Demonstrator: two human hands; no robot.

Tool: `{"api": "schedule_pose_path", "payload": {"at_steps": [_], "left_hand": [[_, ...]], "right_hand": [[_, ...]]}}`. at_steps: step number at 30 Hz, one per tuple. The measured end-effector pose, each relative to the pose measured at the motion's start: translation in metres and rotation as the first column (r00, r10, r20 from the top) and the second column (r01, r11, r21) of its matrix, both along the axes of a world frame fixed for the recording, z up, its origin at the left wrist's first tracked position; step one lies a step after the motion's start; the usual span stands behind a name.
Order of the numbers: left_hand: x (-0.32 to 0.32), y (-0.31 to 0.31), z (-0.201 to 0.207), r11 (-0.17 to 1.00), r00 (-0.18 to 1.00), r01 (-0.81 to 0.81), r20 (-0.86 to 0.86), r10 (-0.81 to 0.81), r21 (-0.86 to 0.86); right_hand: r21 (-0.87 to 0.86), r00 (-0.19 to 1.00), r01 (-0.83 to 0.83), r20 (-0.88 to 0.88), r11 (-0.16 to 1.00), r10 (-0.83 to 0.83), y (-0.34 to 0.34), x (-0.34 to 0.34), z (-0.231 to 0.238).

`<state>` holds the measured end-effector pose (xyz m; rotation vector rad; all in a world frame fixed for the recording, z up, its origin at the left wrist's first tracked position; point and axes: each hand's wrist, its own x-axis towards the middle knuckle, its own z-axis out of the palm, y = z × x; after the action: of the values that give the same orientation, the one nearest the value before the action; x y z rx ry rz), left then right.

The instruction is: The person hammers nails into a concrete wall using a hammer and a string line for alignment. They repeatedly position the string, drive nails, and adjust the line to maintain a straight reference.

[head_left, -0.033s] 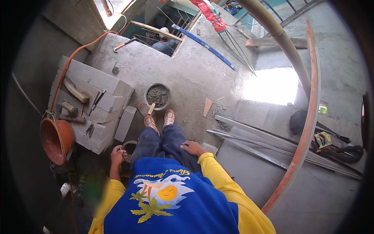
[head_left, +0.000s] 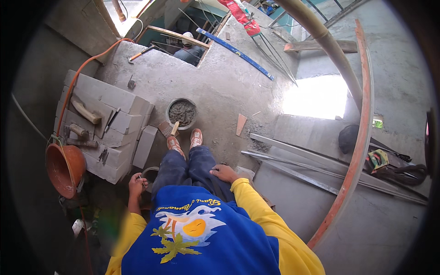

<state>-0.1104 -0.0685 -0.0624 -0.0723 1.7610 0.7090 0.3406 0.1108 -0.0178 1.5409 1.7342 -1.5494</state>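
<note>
My left hand [head_left: 136, 185] hangs beside my left thigh, its fingers closed around a thin, pale object too small to make out. The pale rim of a bucket [head_left: 151, 171] shows close to that hand, partly behind my leg. My right hand [head_left: 224, 174] lies loosely on my right thigh, holding nothing. Past my shoes stands a round bucket [head_left: 192, 120] of wet grey mortar. From the mortar a tool's wooden handle [head_left: 175, 128] sticks out toward me; its head is buried.
On the left, stacked grey blocks [head_left: 130, 121] carry wooden-handled tools, with an orange bucket [head_left: 73, 172] beside them. Ahead, a blue spirit level [head_left: 236, 52] and a hammer [head_left: 141, 53] lie near a floor opening, where another person [head_left: 185, 52] is below. Metal strips [head_left: 293, 172] lie right.
The view has shifted slightly, so the surroundings sit a little further left. Both hands keep their places and their grip.
</note>
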Motion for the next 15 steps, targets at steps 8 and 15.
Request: {"api": "schedule_pose_path", "payload": {"at_steps": [8, 15], "left_hand": [[-0.017, 0.0, -0.02, 0.999, 0.999, 0.046, 0.007, -0.046, 0.002], [-0.017, 0.011, -0.018, 0.998, 0.998, 0.067, 0.005, -0.067, 0.015]], "right_hand": [[-0.005, 0.996, 0.085, 0.036, 0.996, -0.084, -0.006, -0.005, -0.004], [0.01, 0.997, 0.05, 0.056, 0.999, -0.051, -0.013, -0.004, -0.006]]}}
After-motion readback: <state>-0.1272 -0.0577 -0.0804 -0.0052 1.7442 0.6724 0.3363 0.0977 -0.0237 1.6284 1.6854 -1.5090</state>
